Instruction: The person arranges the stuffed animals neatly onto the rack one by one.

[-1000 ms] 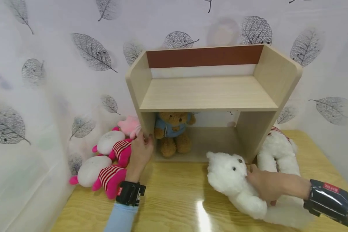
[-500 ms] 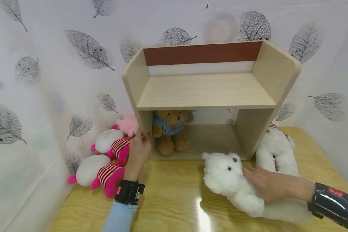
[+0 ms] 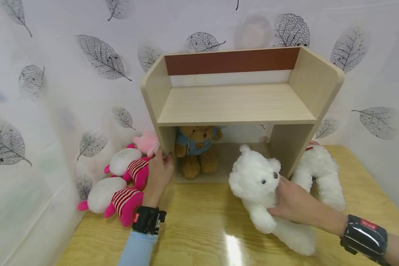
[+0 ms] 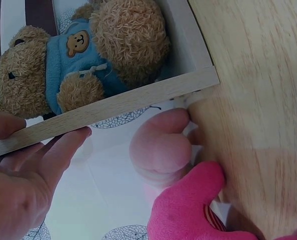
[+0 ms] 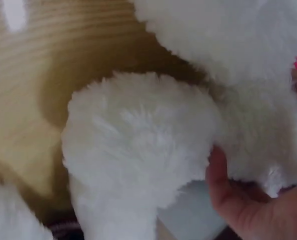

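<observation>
A white plush bear (image 3: 252, 177) leans tilted in front of the shelf's lower right. My right hand (image 3: 296, 203) grips it around the body, below the head; in the right wrist view the thumb presses into the white fur (image 5: 138, 125). With my left hand (image 3: 157, 177) I hold the left side panel of the small wooden shelf (image 3: 236, 105). The left wrist view shows the panel's edge (image 4: 113, 107) between the thumb and fingers. Just inside that panel, in the lower compartment, sits a brown teddy bear (image 3: 197, 155) in a blue top.
Left of the shelf, pink-and-white plush toys (image 3: 123, 188) with striped clothes lie on the wooden table (image 3: 193, 229), near a light pink plush (image 3: 146, 142). Another white plush toy (image 3: 329, 181) sits by the shelf's right side. A leaf-patterned curtain (image 3: 63, 111) hangs behind.
My right hand has tipped the white bear more upright and drawn it left, its head now higher before the lower compartment. My left hand stays on the shelf panel.
</observation>
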`<state>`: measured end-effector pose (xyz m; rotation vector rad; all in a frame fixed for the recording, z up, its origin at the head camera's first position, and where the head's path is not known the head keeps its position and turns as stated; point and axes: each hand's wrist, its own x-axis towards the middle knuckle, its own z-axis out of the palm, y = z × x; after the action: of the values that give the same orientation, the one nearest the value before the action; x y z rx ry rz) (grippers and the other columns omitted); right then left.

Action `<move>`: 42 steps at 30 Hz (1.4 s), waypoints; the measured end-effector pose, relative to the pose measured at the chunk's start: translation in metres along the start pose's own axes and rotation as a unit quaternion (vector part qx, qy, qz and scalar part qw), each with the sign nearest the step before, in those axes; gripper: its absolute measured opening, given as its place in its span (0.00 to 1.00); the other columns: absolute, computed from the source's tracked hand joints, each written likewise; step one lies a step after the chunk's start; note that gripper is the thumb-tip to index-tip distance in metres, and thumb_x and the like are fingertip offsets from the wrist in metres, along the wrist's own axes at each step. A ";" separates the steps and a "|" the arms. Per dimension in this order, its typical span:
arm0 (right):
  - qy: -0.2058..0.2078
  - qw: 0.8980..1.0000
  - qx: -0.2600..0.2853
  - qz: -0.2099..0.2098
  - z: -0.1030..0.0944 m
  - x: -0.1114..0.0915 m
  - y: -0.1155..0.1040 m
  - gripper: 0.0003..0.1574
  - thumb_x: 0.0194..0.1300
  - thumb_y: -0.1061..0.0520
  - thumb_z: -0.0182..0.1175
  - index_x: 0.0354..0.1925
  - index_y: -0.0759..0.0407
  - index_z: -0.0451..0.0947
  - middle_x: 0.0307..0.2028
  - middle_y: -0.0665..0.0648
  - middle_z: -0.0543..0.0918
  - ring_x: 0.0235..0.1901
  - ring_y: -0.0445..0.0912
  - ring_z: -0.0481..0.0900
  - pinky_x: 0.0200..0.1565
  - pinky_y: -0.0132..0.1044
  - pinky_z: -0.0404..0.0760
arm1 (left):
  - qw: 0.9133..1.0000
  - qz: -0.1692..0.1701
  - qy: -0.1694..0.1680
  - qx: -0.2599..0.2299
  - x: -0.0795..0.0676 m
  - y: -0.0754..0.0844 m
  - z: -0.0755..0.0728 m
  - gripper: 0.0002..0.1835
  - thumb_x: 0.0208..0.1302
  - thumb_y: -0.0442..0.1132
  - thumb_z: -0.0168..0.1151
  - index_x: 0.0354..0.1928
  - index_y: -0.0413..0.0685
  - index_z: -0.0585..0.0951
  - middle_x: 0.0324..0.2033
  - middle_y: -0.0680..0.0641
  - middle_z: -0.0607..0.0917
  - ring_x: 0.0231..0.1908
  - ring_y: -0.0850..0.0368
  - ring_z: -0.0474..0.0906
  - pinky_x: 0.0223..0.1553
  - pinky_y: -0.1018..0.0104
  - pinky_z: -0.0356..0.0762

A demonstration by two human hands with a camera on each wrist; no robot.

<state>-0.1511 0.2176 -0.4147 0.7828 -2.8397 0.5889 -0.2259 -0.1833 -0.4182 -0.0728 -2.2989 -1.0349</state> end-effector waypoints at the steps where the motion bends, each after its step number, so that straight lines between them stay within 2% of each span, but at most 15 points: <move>1: 0.000 1.000 0.007 0.010 0.005 0.000 0.000 0.60 0.43 0.47 0.79 0.69 0.60 0.60 0.55 0.63 0.81 0.38 0.43 0.83 0.40 0.43 0.83 | 1.000 0.003 0.003 0.001 0.000 0.000 0.001 0.11 0.69 0.36 0.60 0.47 0.35 0.78 0.33 0.30 0.88 0.33 0.35 0.87 0.33 0.40 0.82; 5: 0.002 0.999 0.015 0.032 0.019 -0.002 -0.002 0.60 0.43 0.47 0.79 0.68 0.67 0.61 0.54 0.65 0.80 0.39 0.48 0.84 0.40 0.45 0.84 | 1.000 0.010 0.007 0.004 0.000 -0.001 0.004 0.10 0.69 0.35 0.60 0.45 0.35 0.77 0.31 0.30 0.88 0.32 0.35 0.87 0.32 0.40 0.81; 9: 0.013 1.000 0.008 0.027 0.025 -0.004 -0.006 0.52 0.45 0.47 0.79 0.59 0.70 0.65 0.46 0.64 0.81 0.39 0.51 0.83 0.38 0.47 0.83 | 1.000 0.007 0.008 0.010 -0.001 0.001 0.003 0.10 0.68 0.35 0.60 0.45 0.35 0.77 0.30 0.31 0.87 0.30 0.36 0.86 0.30 0.42 0.81; 12: 0.025 1.000 0.000 0.011 0.028 -0.006 -0.007 0.52 0.48 0.48 0.77 0.61 0.71 0.63 0.47 0.66 0.81 0.41 0.52 0.83 0.39 0.47 0.84 | 1.000 0.002 0.009 0.009 -0.001 0.001 0.001 0.09 0.69 0.36 0.60 0.45 0.36 0.78 0.29 0.31 0.87 0.29 0.37 0.86 0.29 0.42 0.80; 16: 0.043 0.999 -0.011 -0.004 0.030 -0.007 -0.006 0.57 0.49 0.47 0.76 0.68 0.69 0.60 0.52 0.70 0.81 0.45 0.56 0.85 0.42 0.51 0.85 | 1.000 0.010 0.008 0.001 0.002 0.001 0.000 0.11 0.69 0.35 0.60 0.47 0.35 0.77 0.31 0.30 0.87 0.29 0.37 0.86 0.28 0.43 0.80; 21: 0.045 0.999 -0.010 0.023 0.029 -0.009 -0.005 0.58 0.45 0.45 0.78 0.66 0.66 0.62 0.49 0.66 0.84 0.43 0.55 0.86 0.40 0.50 0.84 | 0.999 0.024 0.019 0.011 0.001 -0.001 0.003 0.11 0.68 0.36 0.59 0.46 0.34 0.76 0.29 0.31 0.86 0.26 0.40 0.84 0.26 0.41 0.77; 25: 0.057 0.998 -0.010 0.033 0.031 -0.008 -0.005 0.56 0.40 0.44 0.80 0.60 0.67 0.66 0.42 0.61 0.85 0.36 0.50 0.85 0.36 0.46 0.82 | 0.999 0.020 0.027 0.016 -0.002 -0.002 0.002 0.12 0.68 0.37 0.59 0.47 0.35 0.76 0.28 0.31 0.86 0.26 0.38 0.83 0.26 0.40 0.77; 29: 0.069 0.996 0.010 0.056 0.030 -0.005 -0.009 0.58 0.42 0.45 0.80 0.63 0.68 0.64 0.42 0.64 0.86 0.37 0.54 0.86 0.36 0.48 0.82 | 0.999 0.017 0.028 0.023 -0.005 -0.002 0.001 0.12 0.67 0.35 0.61 0.48 0.35 0.76 0.28 0.30 0.87 0.28 0.34 0.84 0.28 0.40 0.78; 34: 0.093 0.992 0.044 0.074 0.027 0.009 -0.015 0.62 0.45 0.48 0.79 0.69 0.66 0.59 0.49 0.71 0.85 0.41 0.60 0.87 0.39 0.52 0.84 | 0.999 0.021 0.023 0.024 -0.006 -0.002 0.001 0.11 0.67 0.34 0.61 0.48 0.34 0.77 0.28 0.31 0.87 0.28 0.34 0.85 0.28 0.41 0.79; 42: 0.124 0.984 0.059 0.113 0.028 0.041 -0.020 0.57 0.50 0.44 0.77 0.66 0.67 0.61 0.41 0.71 0.85 0.34 0.61 0.87 0.34 0.53 0.83 | 1.000 0.005 0.002 0.009 -0.004 0.002 -0.003 0.13 0.70 0.35 0.60 0.51 0.34 0.77 0.33 0.30 0.88 0.31 0.37 0.87 0.30 0.43 0.81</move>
<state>-0.1770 0.1720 -0.4238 0.3707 -2.6979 0.8299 -0.2209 -0.1834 -0.4178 -0.0747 -2.3026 -1.0074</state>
